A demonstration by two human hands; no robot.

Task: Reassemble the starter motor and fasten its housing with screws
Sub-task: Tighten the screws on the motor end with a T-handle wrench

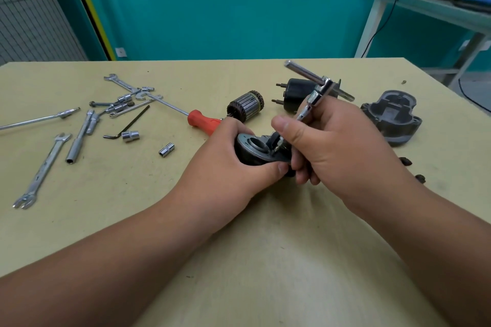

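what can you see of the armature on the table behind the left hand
The armature is a short cylinder: a silver-grey slotted metal core with dark copper-brown windings bulging at both ends. It lies on its side on the table, loose, just beyond the left hand, which does not hold it. Its nearer end sits close to the red screwdriver handle; whether they touch cannot be told.

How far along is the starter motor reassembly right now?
Early: nothing looks joined yet. In hand: the left hand grips a housing piece while the right hand holds a T-handle driver tip against it. Left: the wound rotor, black cylinder and gray cover lie apart on the table, unfitted.
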